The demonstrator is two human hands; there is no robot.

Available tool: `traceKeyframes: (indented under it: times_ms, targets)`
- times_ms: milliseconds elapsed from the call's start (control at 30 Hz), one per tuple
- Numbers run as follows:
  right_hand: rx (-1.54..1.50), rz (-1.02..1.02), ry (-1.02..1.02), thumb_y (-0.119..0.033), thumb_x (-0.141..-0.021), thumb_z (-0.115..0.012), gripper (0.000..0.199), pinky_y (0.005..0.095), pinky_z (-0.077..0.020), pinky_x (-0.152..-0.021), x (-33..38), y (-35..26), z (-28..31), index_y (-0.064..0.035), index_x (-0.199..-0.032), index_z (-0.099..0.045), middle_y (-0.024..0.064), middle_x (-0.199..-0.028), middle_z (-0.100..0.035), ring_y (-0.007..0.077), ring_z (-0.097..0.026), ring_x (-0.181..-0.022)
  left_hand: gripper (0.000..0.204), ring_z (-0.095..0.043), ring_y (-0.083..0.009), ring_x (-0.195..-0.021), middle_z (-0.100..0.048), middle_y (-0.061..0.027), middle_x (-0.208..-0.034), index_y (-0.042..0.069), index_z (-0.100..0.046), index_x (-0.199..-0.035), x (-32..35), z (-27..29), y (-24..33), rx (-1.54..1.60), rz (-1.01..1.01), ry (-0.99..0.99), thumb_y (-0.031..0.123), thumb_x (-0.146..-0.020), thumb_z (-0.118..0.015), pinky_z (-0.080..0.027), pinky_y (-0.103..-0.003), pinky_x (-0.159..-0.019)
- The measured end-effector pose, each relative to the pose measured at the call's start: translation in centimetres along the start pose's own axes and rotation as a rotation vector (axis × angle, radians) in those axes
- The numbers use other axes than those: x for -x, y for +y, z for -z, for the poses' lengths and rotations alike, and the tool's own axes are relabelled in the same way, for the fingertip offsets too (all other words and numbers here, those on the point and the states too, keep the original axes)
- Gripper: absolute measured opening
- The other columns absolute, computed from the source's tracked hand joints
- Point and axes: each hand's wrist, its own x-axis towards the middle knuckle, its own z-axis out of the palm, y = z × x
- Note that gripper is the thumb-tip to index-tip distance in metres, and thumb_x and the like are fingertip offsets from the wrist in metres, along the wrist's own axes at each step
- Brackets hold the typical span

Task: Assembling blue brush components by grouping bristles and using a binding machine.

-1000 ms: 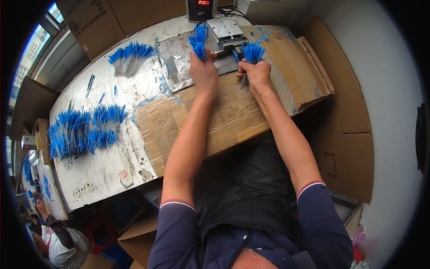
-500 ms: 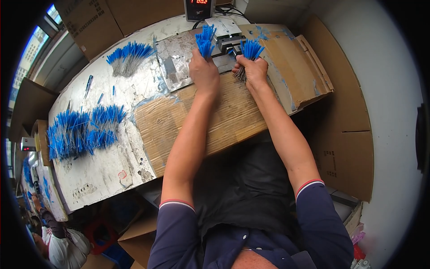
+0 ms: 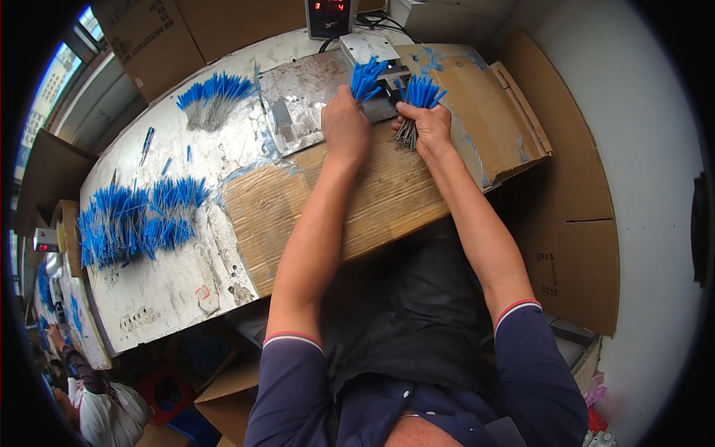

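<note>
My left hand [image 3: 345, 125] is closed around a bunch of thin blue-ended pieces [image 3: 366, 79], whose blue ends fan out above the fingers; their lower parts are hidden by the hand. Just to the right, my right hand [image 3: 430, 128] grips a second bunch [image 3: 421, 91] between thumb and fingers. Its blue ends point up and away, and grey wire-like stems [image 3: 407, 134] stick out below the thumb. Both bunches are held close together, a small gap apart, in front of a small metal device [image 3: 370, 49] that they partly cover.
Piles of similar blue-ended pieces lie on the worn white table, at left [image 3: 112, 223] and farther back [image 3: 214, 98]. A pen [image 3: 147, 145] lies between them. Behind the device stands a box with a red display [image 3: 330, 16]. Flattened cardboard [image 3: 328, 208] covers the near edge. Another person [image 3: 104, 406] sits at far left.
My left hand has moved right with its bunch, toward the other one. My right hand has come slightly nearer to me. The red display reads differently.
</note>
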Motion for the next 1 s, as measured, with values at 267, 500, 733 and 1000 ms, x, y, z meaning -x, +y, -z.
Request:
traceKeyframes:
  times_ms: [267,500,733,1000]
  targets:
    - [0.026,-0.095,-0.08,0.002,-0.079,-0.08,0.017,0.0328,-0.0602,-0.05,0.6,-0.7,0.4,0.0018,-0.088,-0.066,0.0098,-0.073,-0.067,0.0187,-0.066,-0.057,0.019,-0.066,-0.0424,-0.081,-0.068,-0.0196,-0.084,0.005,-0.059,-0.101,0.0,-0.2,-0.2,0.0,-0.044,0.021,0.003,-0.083,-0.066,-0.049,-0.053,-0.072]
    - [0.118,-0.166,-0.133,-0.001,-0.081,-0.08,0.014,0.0318,-0.0596,-0.05,0.5,-0.8,0.3,0.0018,-0.086,-0.067,0.0096,-0.071,-0.067,0.0178,-0.066,-0.055,0.014,-0.065,-0.0417,-0.079,-0.067,-0.0188,-0.084,0.004,-0.06,-0.099,0.1,-0.4,-0.4,0.012,-0.204,0.089,0.003,-0.084,-0.061,-0.049,-0.052,-0.072]
    - [0.254,-0.207,-0.166,-0.002,-0.082,-0.078,0.013,0.0321,-0.058,-0.048,1.3,-1.3,-1.4,0.002,-0.085,-0.066,0.0095,-0.07,-0.067,0.0184,-0.065,-0.053,0.012,-0.068,-0.0367,-0.077,-0.069,-0.0172,-0.085,0.004,-0.062,-0.104,-0.3,-0.2,-0.5,0.325,0.116,0.142,0.008,-0.093,-0.063,-0.052,-0.045,-0.067]
    - [0.371,-0.121,-0.29,-0.002,-0.08,-0.077,0.016,0.0293,-0.0511,-0.044,2.0,-0.8,-2.4,-0.0006,-0.089,-0.064,0.0052,-0.073,-0.065,0.0145,-0.062,-0.055,0.009,-0.07,-0.0236,-0.073,-0.071,-0.0108,-0.082,0.005,-0.063,-0.104,-0.1,-0.1,0.2,0.413,-0.007,0.111,0.012,-0.099,-0.062,-0.052,-0.038,-0.065]
